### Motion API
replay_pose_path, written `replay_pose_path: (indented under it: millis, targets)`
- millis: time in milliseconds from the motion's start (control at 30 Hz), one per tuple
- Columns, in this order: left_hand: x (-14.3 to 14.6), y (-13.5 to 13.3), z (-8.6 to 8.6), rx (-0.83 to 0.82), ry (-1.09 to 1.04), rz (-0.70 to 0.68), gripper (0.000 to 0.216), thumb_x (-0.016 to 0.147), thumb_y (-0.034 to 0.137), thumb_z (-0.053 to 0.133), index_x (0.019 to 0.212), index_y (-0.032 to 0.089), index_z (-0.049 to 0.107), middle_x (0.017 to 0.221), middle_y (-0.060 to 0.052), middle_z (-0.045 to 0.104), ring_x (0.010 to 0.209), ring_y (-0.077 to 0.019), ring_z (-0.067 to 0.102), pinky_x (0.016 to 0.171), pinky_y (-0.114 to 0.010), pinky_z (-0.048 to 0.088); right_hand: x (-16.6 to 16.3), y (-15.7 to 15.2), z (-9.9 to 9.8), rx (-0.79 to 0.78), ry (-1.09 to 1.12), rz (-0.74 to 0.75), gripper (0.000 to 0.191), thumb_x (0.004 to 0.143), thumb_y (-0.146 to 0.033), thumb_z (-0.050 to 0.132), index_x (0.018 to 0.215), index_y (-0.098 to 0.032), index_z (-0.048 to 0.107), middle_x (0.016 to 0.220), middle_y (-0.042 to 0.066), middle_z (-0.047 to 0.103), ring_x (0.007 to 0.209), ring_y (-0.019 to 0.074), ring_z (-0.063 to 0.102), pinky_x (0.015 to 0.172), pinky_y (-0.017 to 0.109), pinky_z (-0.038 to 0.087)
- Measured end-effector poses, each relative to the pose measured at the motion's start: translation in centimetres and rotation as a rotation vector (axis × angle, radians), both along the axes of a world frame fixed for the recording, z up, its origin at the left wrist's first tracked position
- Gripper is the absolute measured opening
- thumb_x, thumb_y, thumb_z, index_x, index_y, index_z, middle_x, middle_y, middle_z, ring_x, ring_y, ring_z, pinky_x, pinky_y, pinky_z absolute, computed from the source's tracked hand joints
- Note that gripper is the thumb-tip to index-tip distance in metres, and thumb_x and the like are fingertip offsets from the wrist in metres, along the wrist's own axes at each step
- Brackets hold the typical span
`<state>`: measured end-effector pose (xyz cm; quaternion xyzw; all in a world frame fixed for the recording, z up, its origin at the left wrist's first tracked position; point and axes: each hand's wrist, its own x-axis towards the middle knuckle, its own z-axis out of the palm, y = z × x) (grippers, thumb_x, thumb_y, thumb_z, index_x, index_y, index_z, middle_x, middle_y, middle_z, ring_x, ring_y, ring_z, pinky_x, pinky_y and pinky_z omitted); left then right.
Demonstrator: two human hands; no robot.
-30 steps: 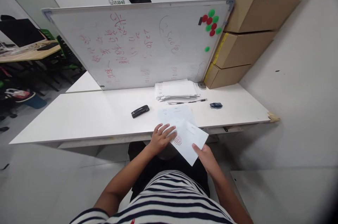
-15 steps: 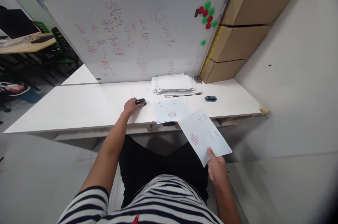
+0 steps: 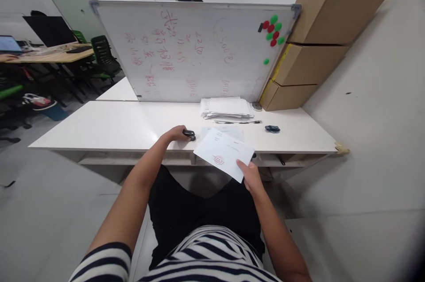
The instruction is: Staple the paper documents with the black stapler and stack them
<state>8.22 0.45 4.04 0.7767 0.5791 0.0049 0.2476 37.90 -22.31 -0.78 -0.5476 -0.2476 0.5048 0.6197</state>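
Observation:
My left hand (image 3: pixel 179 133) is closed round a black stapler (image 3: pixel 190 134) on the white desk, close to the front edge. In my right hand (image 3: pixel 249 173), pinched between thumb and fingers, is a sheet of paper (image 3: pixel 223 151) with a red round stamp and small print. Whether it is one sheet or a few together I cannot tell. Its top left corner points towards the stapler's jaw, a little apart from it. Beneath the held paper, other printed paper (image 3: pixel 236 132) lies on the desk, mostly covered.
A thick paper stack (image 3: pixel 226 107) stands against the whiteboard (image 3: pixel 195 52). In front of it lies a thin dark-and-white strip (image 3: pixel 237 122). A small dark blue packet (image 3: pixel 272 129) rests to the right. Cardboard boxes (image 3: pixel 295 64) are piled at the right end, beside the wall.
My right hand has moved left and up with the paper, which now covers most of the paper on the desk. My left hand keeps hold of the stapler. The view has shifted left.

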Motion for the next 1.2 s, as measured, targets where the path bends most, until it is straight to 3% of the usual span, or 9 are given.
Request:
replay_pose_path:
  millis: [200,567,667,767,867,933,1000,1100,1200]
  targets:
    - [-0.3,-0.5,0.1,-0.001,-0.010,-0.050,0.045,0.060,0.045,0.072,0.096,0.021,0.060,0.107,-0.009,0.068,0.096,-0.0269,0.062,0.075,-0.031,0.047,-2.1,4.0,-1.4,-0.048,-0.086,0.089,0.037,0.062,-0.040,0.079,0.087,-0.014,0.072,0.091,0.011,0.076,0.084,0.0295,0.071,0.082,0.045,0.056]
    - [-1.0,-0.3,-0.7,-0.029,-0.077,-0.082,0.044,0.061,0.041,0.071,0.099,0.022,0.059,0.110,-0.007,0.066,0.094,-0.0250,0.061,0.075,-0.032,0.046,-3.4,5.4,-2.4,-0.102,-0.083,0.167,0.041,0.063,-0.044,0.078,0.091,-0.015,0.072,0.097,0.011,0.075,0.089,0.0301,0.070,0.083,0.044,0.056]
    - [-1.1,-0.3,-0.1,-0.078,-0.075,-0.071,0.050,0.059,0.040,0.071,0.105,0.023,0.059,0.113,-0.007,0.065,0.096,-0.0253,0.061,0.074,-0.031,0.047,-3.5,5.9,-2.5,-0.111,-0.061,0.181,0.042,0.063,-0.045,0.077,0.093,-0.015,0.071,0.099,0.010,0.075,0.091,0.0306,0.070,0.085,0.045,0.056]
    - [-1.0,0.4,1.4,-0.227,-0.082,-0.069,0.060,0.057,0.051,0.073,0.109,0.023,0.060,0.117,-0.008,0.065,0.099,-0.0269,0.061,0.076,-0.031,0.047,-3.7,6.1,-2.3,-0.106,-0.050,0.178,0.047,0.064,-0.045,0.077,0.099,-0.016,0.070,0.103,0.011,0.074,0.096,0.0308,0.069,0.088,0.046,0.055]
    - [0.2,1.7,2.9,-0.367,-0.094,-0.063,0.065,0.071,0.073,0.051,0.106,0.019,0.064,0.119,-0.012,0.065,0.105,-0.0292,0.060,0.084,-0.035,0.046,-3.9,6.0,-1.7,-0.066,-0.101,0.157,0.052,0.065,-0.043,0.077,0.108,-0.016,0.066,0.110,0.011,0.072,0.102,0.0301,0.067,0.091,0.046,0.053]
    - [1.8,2.4,2.9,-0.305,-0.092,0.027,0.075,0.080,0.076,0.029,0.112,0.016,0.061,0.122,-0.016,0.064,0.111,-0.0313,0.058,0.092,-0.041,0.043,-4.1,5.8,-1.4,-0.043,-0.146,0.159,0.052,0.066,-0.043,0.075,0.110,-0.017,0.064,0.113,0.011,0.071,0.103,0.0296,0.066,0.092,0.046,0.051]
    - [3.7,2.6,2.0,-0.112,-0.051,0.142,0.078,0.085,0.072,0.018,0.124,0.015,0.055,0.129,-0.018,0.058,0.121,-0.0339,0.051,0.102,-0.051,0.035,-4.2,5.4,-1.1,-0.032,-0.174,0.177,0.051,0.069,-0.045,0.074,0.111,-0.017,0.065,0.113,0.011,0.070,0.104,0.0293,0.066,0.093,0.045,0.051]
    - [5.9,2.3,-0.2,0.170,0.066,0.199,0.075,0.088,0.068,0.019,0.136,0.017,0.044,0.143,-0.019,0.045,0.137,-0.0368,0.031,0.109,-0.063,0.012,-4.1,4.8,-1.1,-0.040,-0.217,0.195,0.051,0.071,-0.047,0.072,0.111,-0.017,0.065,0.112,0.011,0.071,0.102,0.0297,0.066,0.091,0.045,0.051]
    - [6.7,1.9,-1.9,0.274,0.111,0.180,0.078,0.088,0.069,0.019,0.142,0.015,0.036,0.152,-0.019,0.031,0.144,-0.0381,0.013,0.110,-0.065,0.001,-4.0,4.4,-1.1,-0.059,-0.268,0.207,0.050,0.072,-0.048,0.071,0.111,-0.018,0.065,0.113,0.011,0.070,0.102,0.0302,0.065,0.089,0.045,0.051]
